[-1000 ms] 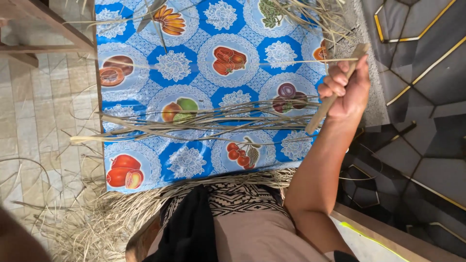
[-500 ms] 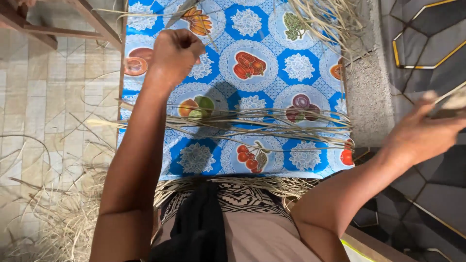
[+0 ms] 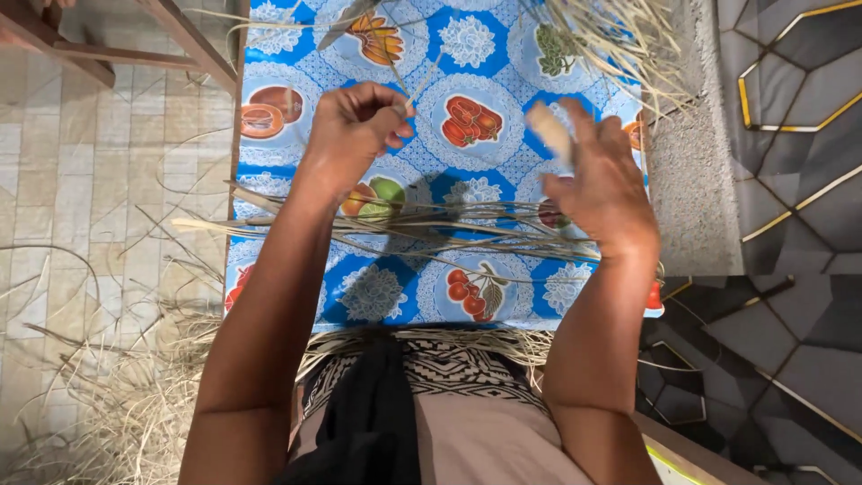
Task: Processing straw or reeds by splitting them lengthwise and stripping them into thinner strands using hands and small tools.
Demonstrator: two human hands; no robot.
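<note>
The left hand (image 3: 355, 126) pinches a thin pale straw strip (image 3: 420, 83); the right hand (image 3: 603, 184) grips a blurred wooden stick (image 3: 549, 131). Dried strips (image 3: 422, 226) lie across the fruit-patterned worktop (image 3: 503, 54) nearer.

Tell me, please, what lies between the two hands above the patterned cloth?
In the head view, no object bridges left hand and right hand; only cloth shows, with a red fruit print.

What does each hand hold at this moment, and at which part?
The left hand pinches a thin dry straw strip near its lower end. The right hand grips a pale flat stick low down; its blurred upper end sticks out.
</note>
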